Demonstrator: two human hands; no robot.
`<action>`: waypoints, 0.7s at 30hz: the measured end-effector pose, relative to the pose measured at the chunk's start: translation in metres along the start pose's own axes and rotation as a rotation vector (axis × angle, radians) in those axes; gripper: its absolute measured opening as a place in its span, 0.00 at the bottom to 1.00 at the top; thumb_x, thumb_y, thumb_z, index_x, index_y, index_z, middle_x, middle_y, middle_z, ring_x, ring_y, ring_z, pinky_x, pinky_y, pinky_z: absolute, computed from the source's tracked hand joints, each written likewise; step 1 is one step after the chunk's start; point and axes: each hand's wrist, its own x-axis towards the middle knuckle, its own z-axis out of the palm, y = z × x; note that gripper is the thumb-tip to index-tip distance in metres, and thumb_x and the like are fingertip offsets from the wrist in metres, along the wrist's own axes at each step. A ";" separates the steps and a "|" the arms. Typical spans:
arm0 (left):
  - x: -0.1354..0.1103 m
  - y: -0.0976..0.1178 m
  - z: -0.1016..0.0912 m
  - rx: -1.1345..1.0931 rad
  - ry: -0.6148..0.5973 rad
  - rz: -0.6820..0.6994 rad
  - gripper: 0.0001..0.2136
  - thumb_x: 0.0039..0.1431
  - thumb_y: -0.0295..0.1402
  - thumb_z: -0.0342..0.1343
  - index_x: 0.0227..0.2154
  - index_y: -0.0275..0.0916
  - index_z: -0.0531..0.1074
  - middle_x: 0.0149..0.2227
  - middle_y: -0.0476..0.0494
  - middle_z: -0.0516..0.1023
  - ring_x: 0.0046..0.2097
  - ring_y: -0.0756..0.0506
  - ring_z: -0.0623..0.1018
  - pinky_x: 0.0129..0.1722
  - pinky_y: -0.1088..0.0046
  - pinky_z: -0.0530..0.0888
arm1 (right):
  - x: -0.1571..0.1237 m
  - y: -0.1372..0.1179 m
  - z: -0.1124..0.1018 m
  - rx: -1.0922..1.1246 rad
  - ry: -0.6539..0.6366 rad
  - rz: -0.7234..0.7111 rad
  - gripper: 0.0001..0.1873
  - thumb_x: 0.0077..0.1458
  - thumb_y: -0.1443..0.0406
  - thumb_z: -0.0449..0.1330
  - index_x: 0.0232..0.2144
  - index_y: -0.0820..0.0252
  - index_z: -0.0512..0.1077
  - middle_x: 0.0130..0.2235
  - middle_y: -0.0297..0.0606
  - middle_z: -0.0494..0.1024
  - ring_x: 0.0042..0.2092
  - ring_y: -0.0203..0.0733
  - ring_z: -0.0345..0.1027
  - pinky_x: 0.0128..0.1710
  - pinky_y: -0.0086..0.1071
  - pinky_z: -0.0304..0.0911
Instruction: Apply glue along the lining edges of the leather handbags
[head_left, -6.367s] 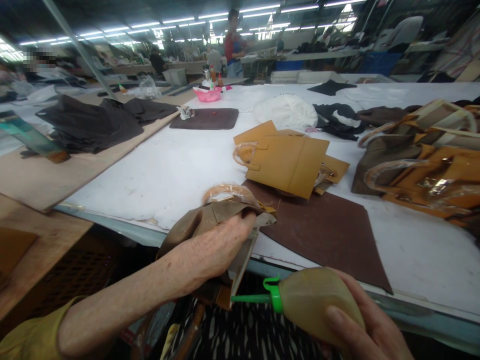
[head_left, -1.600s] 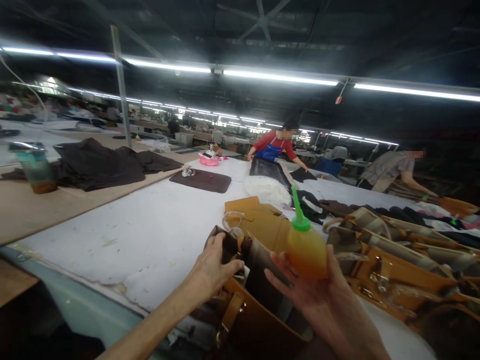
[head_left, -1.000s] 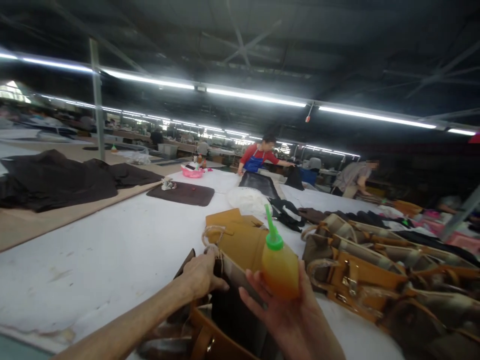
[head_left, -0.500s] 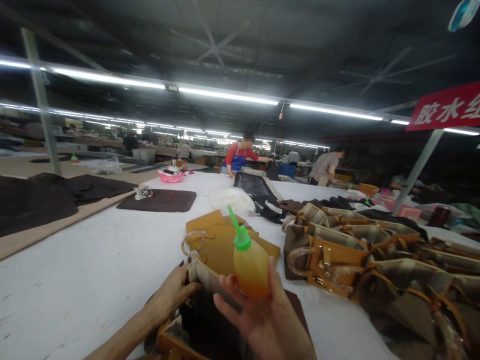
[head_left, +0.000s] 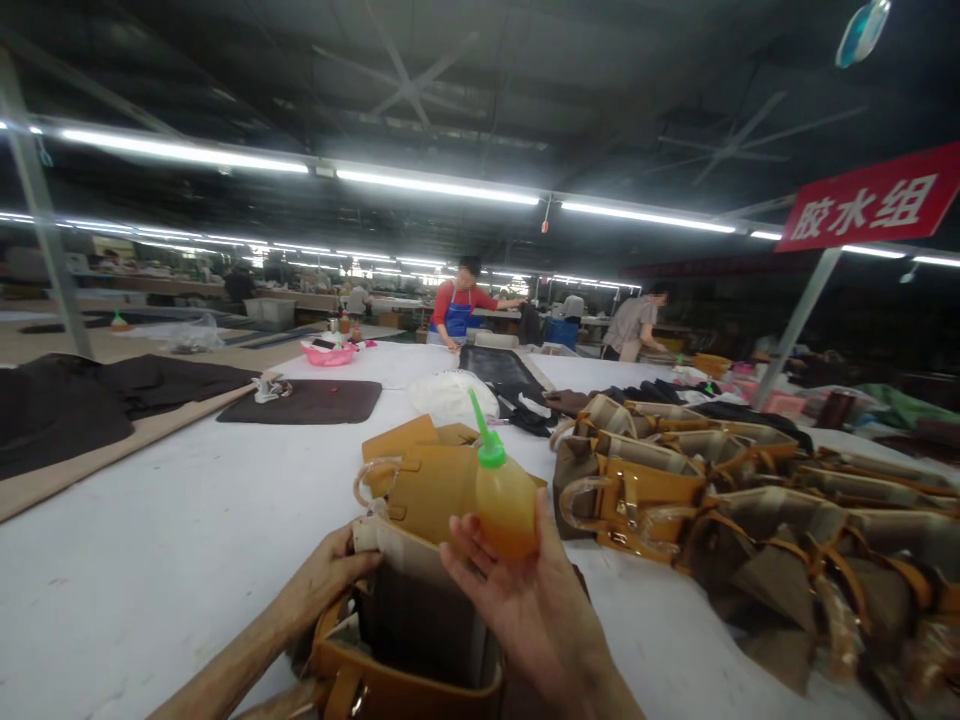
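In my right hand (head_left: pixel 536 610) is a soft plastic glue bottle (head_left: pixel 506 505) with a green cap and a long green spout. It stands almost upright, amber liquid inside, above the right side of a handbag (head_left: pixel 420 590). The handbag is brown with tan trim, and its mouth gapes toward me, showing a grey-beige lining. My left hand (head_left: pixel 334 572) pinches the bag's far left top edge, thumb on the inner side. Just beyond the bag lies a tan panel (head_left: pixel 431 485) with a plastic-wrapped handle, partly behind the bottle.
Rows of similar handbags (head_left: pixel 660 495) crowd the white table (head_left: pixel 150 560) on the right. Farther back are a dark brown panel (head_left: pixel 304 402), a white bag (head_left: pixel 454 397) and a pink basin (head_left: pixel 328 354). Two co-workers (head_left: pixel 459 310) stand across the table.
The view has turned a little right. The handbag's mouth has spread wider, with more lining showing. My right hand still holds the bottle, whose spout leans less to the left.
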 end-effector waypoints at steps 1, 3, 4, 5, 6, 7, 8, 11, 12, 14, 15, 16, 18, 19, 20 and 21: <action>0.001 0.004 0.000 0.005 0.040 0.007 0.13 0.40 0.35 0.61 0.31 0.35 0.72 0.28 0.47 0.76 0.30 0.46 0.74 0.34 0.71 0.70 | -0.002 -0.003 0.000 0.000 0.012 0.008 0.20 0.43 0.51 0.65 0.28 0.64 0.74 0.29 0.42 0.75 0.40 0.46 0.70 0.48 0.43 0.62; 0.001 0.018 -0.001 0.063 0.092 0.004 0.12 0.40 0.36 0.61 0.28 0.34 0.71 0.24 0.49 0.74 0.25 0.49 0.71 0.26 0.76 0.67 | -0.007 -0.007 0.001 0.003 0.025 0.032 0.21 0.44 0.51 0.65 0.28 0.66 0.73 0.29 0.43 0.75 0.41 0.46 0.70 0.48 0.44 0.62; 0.000 0.029 -0.001 0.115 0.100 0.002 0.11 0.41 0.36 0.60 0.27 0.34 0.71 0.23 0.50 0.73 0.24 0.50 0.70 0.24 0.77 0.65 | -0.011 -0.009 0.003 0.006 0.027 0.042 0.21 0.45 0.51 0.64 0.28 0.66 0.73 0.30 0.43 0.75 0.41 0.46 0.70 0.48 0.44 0.62; 0.000 0.042 -0.001 0.174 0.089 0.001 0.10 0.42 0.35 0.60 0.27 0.35 0.71 0.22 0.51 0.72 0.23 0.51 0.69 0.23 0.78 0.64 | -0.014 -0.011 0.004 0.008 0.028 0.049 0.21 0.45 0.51 0.64 0.28 0.66 0.73 0.30 0.44 0.75 0.41 0.47 0.70 0.48 0.45 0.63; 0.000 0.055 -0.001 0.227 0.071 0.012 0.09 0.42 0.35 0.59 0.27 0.35 0.71 0.22 0.51 0.72 0.24 0.51 0.68 0.23 0.79 0.63 | -0.019 -0.012 0.007 0.009 0.028 0.052 0.20 0.46 0.52 0.64 0.28 0.66 0.73 0.30 0.44 0.75 0.41 0.47 0.70 0.48 0.45 0.63; 0.000 0.070 -0.002 0.284 0.029 0.020 0.09 0.42 0.34 0.58 0.28 0.35 0.72 0.24 0.51 0.72 0.24 0.51 0.68 0.23 0.79 0.63 | -0.023 -0.013 0.009 0.006 0.031 0.052 0.20 0.46 0.52 0.63 0.29 0.66 0.73 0.30 0.44 0.76 0.41 0.47 0.70 0.47 0.45 0.64; 0.001 0.083 -0.003 0.343 -0.020 0.029 0.09 0.42 0.33 0.57 0.28 0.35 0.72 0.26 0.51 0.74 0.26 0.51 0.69 0.24 0.79 0.64 | -0.027 -0.013 0.011 0.002 0.035 0.049 0.20 0.47 0.53 0.63 0.29 0.67 0.73 0.30 0.44 0.76 0.40 0.46 0.70 0.46 0.43 0.65; 0.006 0.115 -0.010 0.548 -0.173 0.009 0.08 0.42 0.32 0.56 0.27 0.35 0.74 0.26 0.51 0.74 0.27 0.50 0.70 0.27 0.78 0.65 | -0.037 -0.015 0.011 -0.020 0.042 0.039 0.19 0.48 0.55 0.63 0.33 0.67 0.73 0.33 0.44 0.76 0.38 0.42 0.71 0.41 0.35 0.68; 0.008 0.122 -0.013 0.605 -0.214 -0.014 0.08 0.41 0.32 0.56 0.26 0.35 0.74 0.24 0.51 0.74 0.27 0.50 0.70 0.27 0.78 0.65 | -0.040 -0.017 0.008 -0.035 0.045 0.034 0.19 0.48 0.55 0.64 0.35 0.67 0.73 0.34 0.44 0.76 0.36 0.40 0.72 0.39 0.32 0.70; 0.010 0.129 -0.022 0.684 -0.289 -0.085 0.08 0.39 0.31 0.57 0.25 0.35 0.75 0.24 0.50 0.74 0.27 0.49 0.70 0.26 0.77 0.65 | -0.044 -0.022 -0.004 -0.083 0.050 0.024 0.20 0.48 0.57 0.65 0.40 0.65 0.72 0.38 0.44 0.77 0.34 0.37 0.72 0.33 0.27 0.71; 0.010 0.130 -0.026 0.703 -0.321 -0.128 0.08 0.38 0.31 0.58 0.25 0.35 0.76 0.24 0.50 0.74 0.27 0.49 0.70 0.26 0.77 0.65 | -0.045 -0.024 -0.012 -0.115 0.057 0.022 0.21 0.47 0.58 0.65 0.42 0.63 0.71 0.39 0.43 0.77 0.33 0.36 0.72 0.30 0.25 0.71; 0.009 0.128 -0.031 0.713 -0.350 -0.171 0.09 0.36 0.30 0.58 0.25 0.35 0.76 0.24 0.49 0.75 0.27 0.48 0.70 0.26 0.76 0.66 | -0.047 -0.027 -0.021 -0.146 0.068 0.019 0.22 0.46 0.59 0.66 0.43 0.62 0.71 0.40 0.43 0.77 0.32 0.36 0.72 0.29 0.24 0.71; 0.004 0.122 -0.037 0.724 -0.393 -0.261 0.09 0.35 0.30 0.59 0.24 0.36 0.77 0.23 0.48 0.75 0.25 0.47 0.71 0.25 0.75 0.67 | -0.049 -0.030 -0.039 -0.206 0.095 0.010 0.24 0.44 0.61 0.68 0.45 0.61 0.70 0.41 0.44 0.77 0.33 0.37 0.73 0.27 0.24 0.71; 0.001 0.117 -0.039 0.721 -0.401 -0.297 0.09 0.34 0.30 0.60 0.24 0.36 0.77 0.22 0.48 0.75 0.24 0.47 0.71 0.23 0.75 0.67 | -0.051 -0.030 -0.047 -0.234 0.113 0.004 0.24 0.44 0.61 0.68 0.45 0.61 0.71 0.41 0.44 0.77 0.33 0.38 0.73 0.27 0.24 0.71; -0.002 0.112 -0.040 0.718 -0.410 -0.331 0.09 0.33 0.30 0.60 0.23 0.36 0.77 0.21 0.48 0.75 0.23 0.47 0.71 0.22 0.74 0.67 | -0.052 -0.029 -0.054 -0.262 0.134 -0.005 0.24 0.43 0.62 0.68 0.44 0.61 0.71 0.41 0.44 0.77 0.33 0.39 0.73 0.27 0.24 0.71; -0.005 0.107 -0.041 0.712 -0.410 -0.350 0.09 0.32 0.30 0.60 0.23 0.36 0.77 0.20 0.47 0.74 0.22 0.46 0.70 0.21 0.74 0.67 | -0.053 -0.028 -0.060 -0.292 0.153 -0.015 0.23 0.43 0.63 0.68 0.44 0.61 0.71 0.40 0.43 0.78 0.33 0.39 0.73 0.27 0.25 0.71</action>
